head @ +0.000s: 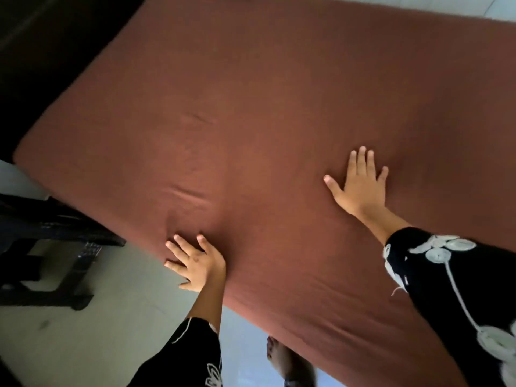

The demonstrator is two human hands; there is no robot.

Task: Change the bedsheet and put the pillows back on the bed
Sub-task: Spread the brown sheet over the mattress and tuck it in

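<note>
A reddish-brown bedsheet (279,107) covers the whole mattress and lies mostly flat. A few small creases show near its left part. My left hand (195,261) rests flat at the near edge of the bed with its fingers spread on the sheet. My right hand (358,181) presses flat on the sheet farther in, fingers straight and spread. Both arms wear black sleeves with white embroidery. No pillows are in view.
A dark chair or stool frame (55,247) stands on the pale floor (83,331) to the left of the bed. A dark headboard or wall (42,51) runs along the bed's far left side. My bare foot (279,358) stands beside the near bed edge.
</note>
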